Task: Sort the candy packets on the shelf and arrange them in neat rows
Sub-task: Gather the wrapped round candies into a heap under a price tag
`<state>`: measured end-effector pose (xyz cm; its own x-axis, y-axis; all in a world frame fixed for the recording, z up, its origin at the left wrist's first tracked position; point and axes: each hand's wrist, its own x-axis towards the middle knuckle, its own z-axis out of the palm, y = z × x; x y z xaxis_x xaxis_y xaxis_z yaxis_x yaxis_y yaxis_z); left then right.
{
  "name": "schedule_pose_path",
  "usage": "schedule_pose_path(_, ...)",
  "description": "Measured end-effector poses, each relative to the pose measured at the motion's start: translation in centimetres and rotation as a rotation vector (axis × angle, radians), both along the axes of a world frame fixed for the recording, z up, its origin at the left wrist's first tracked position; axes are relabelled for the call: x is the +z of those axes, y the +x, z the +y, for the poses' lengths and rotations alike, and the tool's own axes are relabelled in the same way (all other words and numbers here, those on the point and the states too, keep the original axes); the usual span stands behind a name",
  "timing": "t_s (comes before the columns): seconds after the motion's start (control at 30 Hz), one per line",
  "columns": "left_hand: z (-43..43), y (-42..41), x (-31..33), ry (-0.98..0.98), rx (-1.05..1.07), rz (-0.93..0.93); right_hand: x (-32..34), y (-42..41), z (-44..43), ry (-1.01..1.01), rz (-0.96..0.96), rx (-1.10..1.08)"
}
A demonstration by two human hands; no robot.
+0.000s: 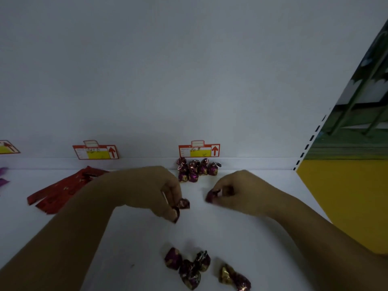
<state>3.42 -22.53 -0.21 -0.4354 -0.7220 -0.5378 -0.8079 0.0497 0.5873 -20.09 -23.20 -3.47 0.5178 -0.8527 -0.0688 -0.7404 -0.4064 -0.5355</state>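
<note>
At nine o'clock on the white shelf (273,238), at the frame's left edge, lie a few purple packets (3,177), with a cut-off price label (7,147) leaning on the back wall above them. Towards three o'clock from these sprawls a loose heap of red packets (63,190), fanned out flat and partly hidden by the left forearm; a second label (95,152), red and yellow with an upward arrow, stands at twelve o'clock from the heap. The left hand (151,190) hangs over the middle of the shelf, its fingers curled down and pinching a purple-wrapped candy (183,204) at the tips; whether it holds one piece or two I cannot tell. At twelve o'clock from that candy, against the back wall, the sorted candies (196,170) stand upright in two short rows, touching one another, right below a third label (199,150). At six o'clock from the hands, near the shelf's front edge, the loose candies (189,267) lie tumbled in a small cluster, purple and gold. The right hand (241,192) sits at three o'clock from the left one, well apart from it, fingers bent and gripping another candy (211,196) by its wrapper. Farthest right, at three o'clock, a yellow panel (346,196) closes off the shelf.
</note>
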Motion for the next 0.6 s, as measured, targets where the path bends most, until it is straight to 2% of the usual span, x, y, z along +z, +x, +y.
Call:
schedule_pose_path(0.03,0.0,0.9,0.3,-0.093,0.026,0.067,-0.5,-0.1,-0.5,-0.072,0.006,-0.070)
schedule_pose_path(0.13,0.4,1.8,1.1,-0.174,0.155,0.192,-2.1,0.7,-1.1,-0.234,-0.008,-0.197)
schedule_pose_path(0.27,0.0,1.8,0.6,-0.231,0.201,0.224,-3.2,1.7,-1.5,-0.341,-0.064,-0.317)
schedule_pose_path(0.43,0.1,1.3,0.4,-0.299,0.224,0.225,-3.5,2.2,-1.6,-0.391,-0.126,-0.299)
schedule_pose_path(0.6,0.1,0.2,0.0,-0.270,0.232,0.275,-3.5,2.0,-1.2,-0.423,-0.133,-0.259)
